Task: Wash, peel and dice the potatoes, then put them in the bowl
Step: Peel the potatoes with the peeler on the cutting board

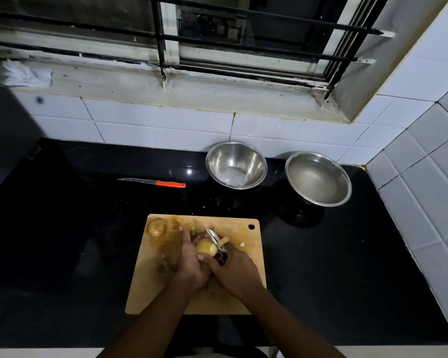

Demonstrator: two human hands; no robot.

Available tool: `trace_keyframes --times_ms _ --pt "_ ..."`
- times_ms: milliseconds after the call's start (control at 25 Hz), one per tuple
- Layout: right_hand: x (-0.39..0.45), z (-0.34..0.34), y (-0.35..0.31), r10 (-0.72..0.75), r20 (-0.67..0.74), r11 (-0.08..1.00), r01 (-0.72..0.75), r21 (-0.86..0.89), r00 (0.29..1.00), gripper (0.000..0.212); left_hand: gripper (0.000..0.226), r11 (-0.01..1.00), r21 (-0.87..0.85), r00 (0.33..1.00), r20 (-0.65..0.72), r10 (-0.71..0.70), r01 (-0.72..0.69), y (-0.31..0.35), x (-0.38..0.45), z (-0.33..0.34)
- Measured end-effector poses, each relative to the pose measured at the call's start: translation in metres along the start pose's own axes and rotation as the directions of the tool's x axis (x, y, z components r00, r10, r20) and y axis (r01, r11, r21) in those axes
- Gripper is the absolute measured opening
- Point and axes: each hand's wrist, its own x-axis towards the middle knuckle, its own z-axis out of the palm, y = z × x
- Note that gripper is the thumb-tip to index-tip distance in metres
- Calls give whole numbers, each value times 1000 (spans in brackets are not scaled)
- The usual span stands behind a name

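1. The potato (205, 247) sits above the middle of the wooden cutting board (246, 288), held in the left hand (190, 262), whose fingers curl round it. Its long axis runs roughly near-to-far, tipped a little to the left at the far end; the right flank shows pale, already bare of skin.
2. The right hand (237, 271) grips a peeler (215, 237) by its dark handle. The metal blade lies against the potato's right side and points away towards the wall, with a strip of peel (223, 241) curling off it.
3. A second potato (155, 226) lies at the board's far left corner, apart from the hands.
4. Two steel bowls stand on the black counter (62, 228) by the tiled wall: the left bowl (236, 165) holds a little water at the bottom, the right bowl (318, 179) is filled well up with water.
5. A knife (153, 182) with an orange handle lies on the counter beyond the board, to its left, blade pointing left.
6. A small pale scrap (242, 244) rests on the board just right of the peeler.
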Motion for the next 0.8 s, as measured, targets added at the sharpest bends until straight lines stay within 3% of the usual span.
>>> trace_keyframes --times_ms 160,440,600,800 --pt "2 -9 2 7 54 1000 -7 16 999 94 79 1000 23 1000 10 -20 20 1 1 2" --pt "-6 -7 2 -9 80 999 13 -52 997 77 74 989 148 998 -70 4 6 -3 4 -6" --pt "-12 -2 0 -7 59 996 13 -92 998 67 64 995 99 997 -80 2 6 -4 -2 -5" --pt "-20 6 -10 -76 39 970 82 -227 996 62 69 999 -11 999 -38 -34 34 -3 4 -10"
